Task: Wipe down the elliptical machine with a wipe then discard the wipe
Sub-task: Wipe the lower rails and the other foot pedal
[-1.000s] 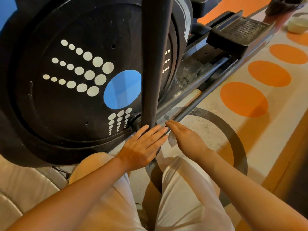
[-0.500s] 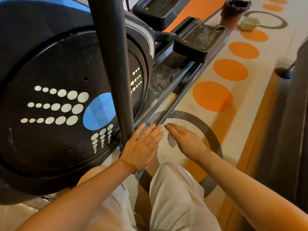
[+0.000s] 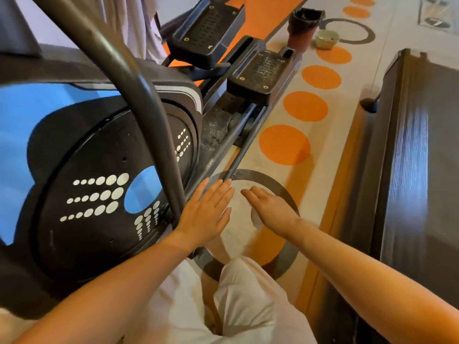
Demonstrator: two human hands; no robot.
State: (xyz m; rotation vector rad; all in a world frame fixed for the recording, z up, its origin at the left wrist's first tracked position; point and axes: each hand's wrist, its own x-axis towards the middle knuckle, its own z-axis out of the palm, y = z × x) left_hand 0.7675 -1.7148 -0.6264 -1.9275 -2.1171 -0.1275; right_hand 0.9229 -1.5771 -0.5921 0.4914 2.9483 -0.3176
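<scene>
Left hand: the left hand (image 3: 207,212) is flat, fingers straight and together, pointing far; it lies just right of the bar (image 3: 139,95), low by the machine's base. Whether the palm touches anything underneath cannot be told.
Right hand: the right hand (image 3: 269,207) is palm down over the floor, fingers loosely extended toward the far left, with the wipe (image 3: 255,218) under the palm; only a small white bit shows at the hand's near-left edge. How the fingers grip it cannot be told.
Hands together: side by side, apart, with a narrow gap between them.
Wipe: white, crumpled, mostly hidden beneath the right hand, above the grey ring (image 3: 278,182) painted on the floor.
Elliptical: the elliptical (image 3: 82,194) fills the left; its black disc cover carries white dots and a blue circle, with a blue panel further left.
Bar: dark, curved, running from top left down to the base just beside the left hand.
Pedals: two black pedals (image 3: 260,70) sit far of the disc, one behind the other, on rails (image 3: 244,147) that run down toward the hands; the rails look dusty.
Floor: pale floor (image 3: 323,150) with a row of orange circles leading far right.
Bin: a dark bin (image 3: 304,26) with a black liner stands far, past the pedals, with a small pale bowl (image 3: 327,39) just right of it.
Right side: a dark glossy cabinet (image 3: 419,170) runs along the right edge.
Person: pale trousers (image 3: 238,306) show near, between the forearms.
</scene>
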